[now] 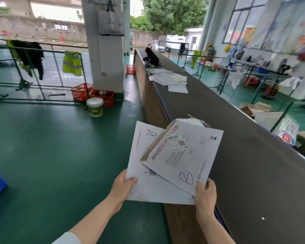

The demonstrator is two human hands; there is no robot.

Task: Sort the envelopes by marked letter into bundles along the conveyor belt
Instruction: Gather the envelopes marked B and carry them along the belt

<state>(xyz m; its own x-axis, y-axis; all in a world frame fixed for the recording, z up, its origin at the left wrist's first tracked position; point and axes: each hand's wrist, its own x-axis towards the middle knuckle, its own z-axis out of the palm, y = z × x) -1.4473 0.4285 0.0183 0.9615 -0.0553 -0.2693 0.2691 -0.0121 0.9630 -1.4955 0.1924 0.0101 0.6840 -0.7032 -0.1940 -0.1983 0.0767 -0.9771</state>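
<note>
two hands apart, left hand (pixel 123 187) pinching lower envelope (pixel 143 155), right hand (pixel 205 194) pinching b-marked envelope (pixel 187 152) (lying on top)

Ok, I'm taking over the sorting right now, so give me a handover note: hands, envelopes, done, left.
Left hand grips the lower envelope at its near corner; its mark is partly covered.
Right hand pinches the envelope marked B, fanned on top.
Both are held above the near edge of the conveyor belt.
A loose pile of envelopes lies farther up the belt, letters unreadable.
Done: no finished bundle can be told.
Left: place the two in hand by letter, then sort the pile.
</note>
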